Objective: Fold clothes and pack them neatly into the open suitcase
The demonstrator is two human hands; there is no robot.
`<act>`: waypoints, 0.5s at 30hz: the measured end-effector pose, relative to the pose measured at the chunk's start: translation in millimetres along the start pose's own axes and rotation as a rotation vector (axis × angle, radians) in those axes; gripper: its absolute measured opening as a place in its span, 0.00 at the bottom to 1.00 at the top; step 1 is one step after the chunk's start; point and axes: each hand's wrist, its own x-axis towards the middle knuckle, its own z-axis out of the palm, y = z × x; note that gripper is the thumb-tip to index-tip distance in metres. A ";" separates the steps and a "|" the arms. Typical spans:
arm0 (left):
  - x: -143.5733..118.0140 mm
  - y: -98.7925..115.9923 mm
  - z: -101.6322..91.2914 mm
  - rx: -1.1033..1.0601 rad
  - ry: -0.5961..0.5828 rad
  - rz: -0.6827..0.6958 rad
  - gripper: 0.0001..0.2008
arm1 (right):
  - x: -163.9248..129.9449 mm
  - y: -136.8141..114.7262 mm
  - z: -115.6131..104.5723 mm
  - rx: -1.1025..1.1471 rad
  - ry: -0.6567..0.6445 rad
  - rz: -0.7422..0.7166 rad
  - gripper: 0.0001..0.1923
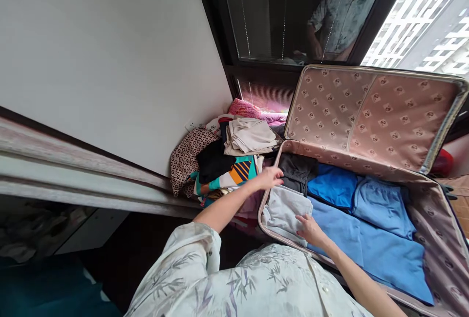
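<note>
An open suitcase (261, 217) with a pink patterned lining lies in front of me. My left hand (270, 177) hovers by its left rim, fingers loosely apart and nothing in them, close to a folded dark grey garment (298, 168). On a folded light grey garment (287, 209) rests my right hand (311, 229), its fingers spread at the cloth's right edge. Beside these lie a bright blue garment (331, 185), light blue shorts with a gathered waist (383, 204) and a large blue folded garment (370, 243).
The suitcase lid (330, 102) leans up against the window (278, 19). Left of the suitcase is a heap of clothes: folded beige cloth (249, 135), a black garment (215, 160), a brown patterned piece (190, 156) and a colourful striped one (242, 169). A white wall (110, 53) rises at left.
</note>
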 end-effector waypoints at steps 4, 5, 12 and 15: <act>27.6 -30.6 -54.9 0.204 -0.079 0.235 0.19 | -29.6 16.3 -2.1 0.207 0.134 0.031 0.27; 35.5 -40.6 -69.3 0.296 -0.060 0.264 0.23 | -38.1 20.1 -1.2 0.237 0.162 0.060 0.28; 81.1 -79.0 -108.5 0.559 -0.121 0.327 0.41 | -75.8 20.3 13.3 0.271 0.320 0.207 0.26; 93.5 -80.2 -108.9 0.622 -0.217 0.292 0.40 | -77.7 14.7 16.7 0.210 0.416 0.186 0.25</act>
